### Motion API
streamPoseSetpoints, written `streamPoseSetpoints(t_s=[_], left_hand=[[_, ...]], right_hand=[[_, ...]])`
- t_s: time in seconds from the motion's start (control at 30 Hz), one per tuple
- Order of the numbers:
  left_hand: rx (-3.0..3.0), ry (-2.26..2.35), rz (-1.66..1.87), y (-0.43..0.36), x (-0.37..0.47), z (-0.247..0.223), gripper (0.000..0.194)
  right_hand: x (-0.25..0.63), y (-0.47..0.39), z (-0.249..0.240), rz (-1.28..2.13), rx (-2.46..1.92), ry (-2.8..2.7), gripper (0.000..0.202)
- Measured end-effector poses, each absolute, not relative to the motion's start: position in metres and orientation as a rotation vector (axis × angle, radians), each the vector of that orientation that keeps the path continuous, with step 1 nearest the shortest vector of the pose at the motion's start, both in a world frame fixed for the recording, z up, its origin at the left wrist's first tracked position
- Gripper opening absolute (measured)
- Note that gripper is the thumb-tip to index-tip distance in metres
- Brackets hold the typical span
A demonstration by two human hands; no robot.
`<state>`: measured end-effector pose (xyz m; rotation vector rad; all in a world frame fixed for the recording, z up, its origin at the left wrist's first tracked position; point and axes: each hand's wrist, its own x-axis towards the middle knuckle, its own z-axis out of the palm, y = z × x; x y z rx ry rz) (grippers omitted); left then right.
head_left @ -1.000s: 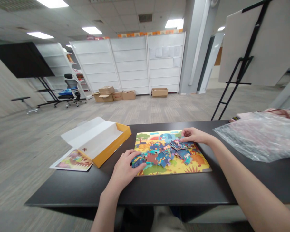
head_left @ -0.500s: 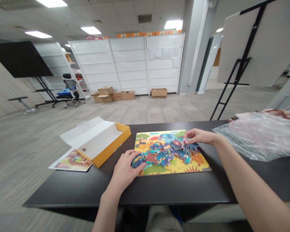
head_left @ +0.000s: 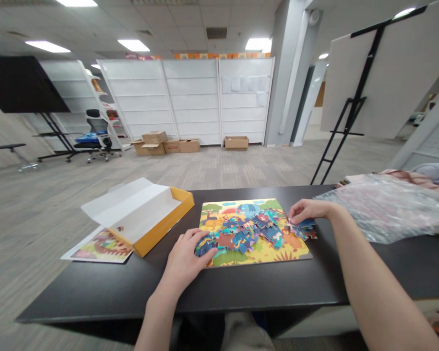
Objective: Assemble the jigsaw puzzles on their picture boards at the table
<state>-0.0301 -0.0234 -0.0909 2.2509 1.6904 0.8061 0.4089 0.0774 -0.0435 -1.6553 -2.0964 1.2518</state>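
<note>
A colourful picture board (head_left: 292,251) with animals on a yellow ground lies on the black table, heaped with loose jigsaw pieces (head_left: 245,234). My left hand (head_left: 188,251) rests at the board's left edge, thumb and fingers curled round several dark blue pieces (head_left: 204,245). At the board's right edge, my right hand (head_left: 310,209) has its fingers closed on a cluster of puzzle pieces (head_left: 303,229), which juts past the edge over the table. The fingertips partly hide what each hand holds.
To the left an open yellow box (head_left: 164,226) with a white lid flap stands over a picture sheet (head_left: 102,246). Clear plastic wrapping (head_left: 384,207) covers the table's right side. Beyond the table stands an easel-like board (head_left: 351,112) on black legs.
My right hand has moved right, bringing a cluster of puzzle pieces from the heap out over the board's right edge. My left hand stays at the left edge. The view has shifted slightly.
</note>
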Motion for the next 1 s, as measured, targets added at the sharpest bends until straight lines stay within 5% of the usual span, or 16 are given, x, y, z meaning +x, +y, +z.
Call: streamPoseSetpoints(t_s=[0.2, 0.43, 0.83, 1.0], left_hand=[[2.247, 1.700, 0.838, -0.024, -0.029, -0.091, 0.037], [2.238, 1.713, 0.824, -0.024, -0.027, -0.088, 0.035], [2.229, 1.723, 0.814, -0.025, -0.027, -0.088, 0.033], [2.229, 1.703, 0.847, -0.025, -0.027, -0.087, 0.034]], right_hand=[[0.407, 0.081, -0.035, 1.085, -1.830, -2.092, 0.048], [0.340, 0.072, -0.025, 0.581, -1.546, -2.228, 0.048], [0.284, 0.059, -0.043, 0.784, -1.162, -2.318, 0.047], [0.286, 0.060, -0.042, 1.155, -1.125, -2.118, 0.045]])
